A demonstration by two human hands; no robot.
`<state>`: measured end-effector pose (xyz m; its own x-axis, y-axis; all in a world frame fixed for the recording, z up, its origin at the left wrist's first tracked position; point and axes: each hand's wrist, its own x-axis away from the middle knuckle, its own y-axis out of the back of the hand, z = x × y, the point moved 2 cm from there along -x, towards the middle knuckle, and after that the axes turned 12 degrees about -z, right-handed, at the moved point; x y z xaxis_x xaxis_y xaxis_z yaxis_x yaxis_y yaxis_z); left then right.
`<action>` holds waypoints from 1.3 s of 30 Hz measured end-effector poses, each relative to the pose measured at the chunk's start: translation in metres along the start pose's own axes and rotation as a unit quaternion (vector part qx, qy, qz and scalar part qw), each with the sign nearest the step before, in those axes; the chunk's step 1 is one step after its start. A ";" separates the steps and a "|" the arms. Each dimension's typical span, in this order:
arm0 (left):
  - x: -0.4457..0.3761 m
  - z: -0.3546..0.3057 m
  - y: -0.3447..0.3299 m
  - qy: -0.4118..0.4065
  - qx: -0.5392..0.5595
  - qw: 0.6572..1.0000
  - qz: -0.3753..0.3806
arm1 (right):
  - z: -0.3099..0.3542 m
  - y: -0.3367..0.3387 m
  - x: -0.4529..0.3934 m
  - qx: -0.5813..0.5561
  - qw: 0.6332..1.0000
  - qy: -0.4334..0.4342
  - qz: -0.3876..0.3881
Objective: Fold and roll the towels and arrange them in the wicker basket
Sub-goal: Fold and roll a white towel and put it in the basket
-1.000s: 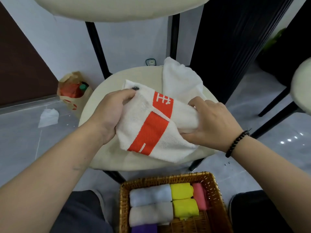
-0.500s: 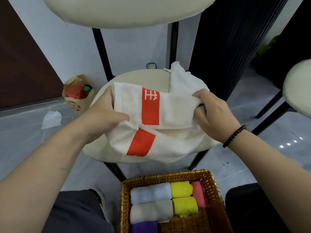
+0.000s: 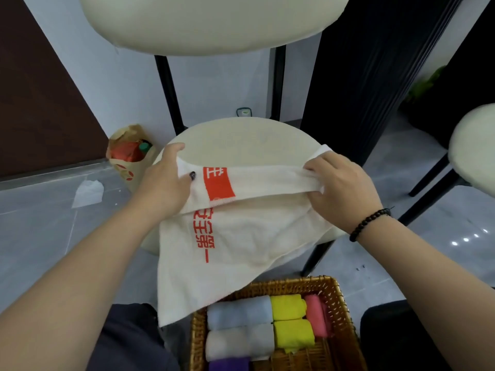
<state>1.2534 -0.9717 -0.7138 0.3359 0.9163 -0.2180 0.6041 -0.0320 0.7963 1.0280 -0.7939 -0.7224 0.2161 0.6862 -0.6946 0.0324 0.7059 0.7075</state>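
Towel (image 3: 241,236), white with an orange block and a column of orange characters, was stretched out over the round cream seat of a chair (image 3: 241,137), its top edge pulled into a band between both hands and its lower part draping off the seat's front edge toward the basket. Left hand (image 3: 166,183) gripped the left end of that band, fingers curled round the cloth with the thumb on the far side. Right hand (image 3: 340,183) pinched the bunched right end, knuckles up; a black bead bracelet (image 3: 371,223) circled that wrist.

Just below the hanging corner stood the wicker basket (image 3: 337,290), holding rolled towels side by side: a pale blue roll (image 3: 238,311) above a white roll (image 3: 235,344), two yellow rolls (image 3: 289,322) to their right, a pink roll (image 3: 316,317) against the right wall, and a purple roll (image 3: 227,365) at the bottom edge of the view.

On the grey tiled floor to the left sat a brown paper bag (image 3: 128,159) with red contents and a green bottle cap showing, and beside it a crumpled white tissue (image 3: 88,192).
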 end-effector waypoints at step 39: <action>0.012 -0.031 -0.007 -0.185 -0.046 0.978 -0.086 | -0.081 0.066 0.010 0.009 0.967 -0.246 -0.071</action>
<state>1.2310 -0.9480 -0.7052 0.4831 0.6980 -0.5286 0.6127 0.1618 0.7736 0.9529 -0.7265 -0.6929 0.6457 0.4132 -0.6422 0.1116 0.7809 0.6147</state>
